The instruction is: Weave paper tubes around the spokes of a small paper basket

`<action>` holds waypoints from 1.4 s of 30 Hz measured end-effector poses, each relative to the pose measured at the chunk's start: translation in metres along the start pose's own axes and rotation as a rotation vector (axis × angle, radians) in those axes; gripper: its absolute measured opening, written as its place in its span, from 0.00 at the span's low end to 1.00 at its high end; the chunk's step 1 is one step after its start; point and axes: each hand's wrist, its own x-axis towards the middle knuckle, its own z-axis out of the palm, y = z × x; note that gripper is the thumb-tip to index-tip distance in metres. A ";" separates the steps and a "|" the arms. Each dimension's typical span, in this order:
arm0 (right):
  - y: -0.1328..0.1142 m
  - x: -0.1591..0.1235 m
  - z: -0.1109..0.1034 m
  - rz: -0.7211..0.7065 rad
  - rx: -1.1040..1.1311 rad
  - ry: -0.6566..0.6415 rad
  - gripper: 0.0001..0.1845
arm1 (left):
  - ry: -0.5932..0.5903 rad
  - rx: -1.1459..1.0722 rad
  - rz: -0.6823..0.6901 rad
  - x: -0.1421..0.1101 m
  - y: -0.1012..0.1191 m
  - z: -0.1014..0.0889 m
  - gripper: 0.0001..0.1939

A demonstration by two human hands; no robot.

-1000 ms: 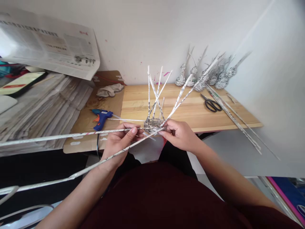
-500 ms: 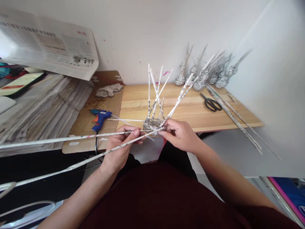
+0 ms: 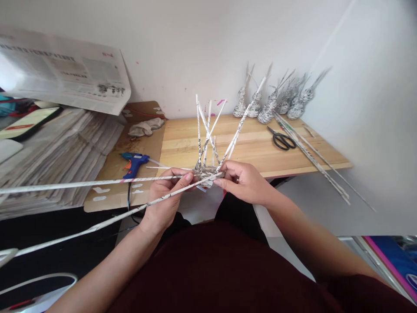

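A small woven piece of rolled newspaper tubes [image 3: 207, 181] is held between my hands at the table's front edge, with several tubes [image 3: 210, 130] standing up from it. My left hand [image 3: 164, 193] is closed at its left side, the thumb pressing on a long paper tube [image 3: 87, 185] that runs far left. A second long tube [image 3: 120, 216] crosses over the front of the piece and passes down left across my left hand. My right hand [image 3: 243, 181] pinches that tube at the right rim, below the leaning uprights [image 3: 236, 134]. Its fingertips are partly hidden.
A blue glue gun [image 3: 135, 164] lies on cardboard at left, beside a newspaper stack [image 3: 74, 152] and a glove [image 3: 146, 127]. Black scissors [image 3: 283, 140] and loose paper tubes [image 3: 316, 161] lie at right. Several woven gourd shapes [image 3: 269, 111] stand along the wall.
The view has shifted slightly. The leaning uprights at right stand steeper and closer together. Both hands keep their hold on the woven piece and tubes.
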 end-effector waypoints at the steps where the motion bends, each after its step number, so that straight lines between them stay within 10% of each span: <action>1: 0.000 -0.001 0.000 0.002 0.000 0.004 0.11 | 0.001 0.000 -0.002 0.000 0.000 0.001 0.11; 15: 0.000 -0.009 0.005 -0.018 -0.016 0.074 0.07 | -0.034 0.030 -0.165 -0.003 0.007 0.005 0.17; 21: 0.003 -0.009 0.005 -0.027 0.012 0.105 0.07 | -0.321 0.287 -0.331 -0.009 0.015 -0.006 0.28; 23: 0.004 -0.008 0.004 -0.030 0.018 0.108 0.07 | -0.309 0.386 -0.213 -0.015 0.020 -0.005 0.26; 27: 0.004 -0.008 0.004 -0.044 0.017 0.108 0.06 | 0.014 0.632 0.458 -0.015 0.031 0.002 0.08; 30: 0.002 -0.010 0.004 -0.058 0.000 0.113 0.06 | -0.086 0.924 0.683 -0.004 0.033 0.002 0.10; 42: 0.006 -0.028 -0.005 -0.177 -0.075 0.156 0.02 | -0.361 1.193 0.502 -0.004 0.033 0.021 0.17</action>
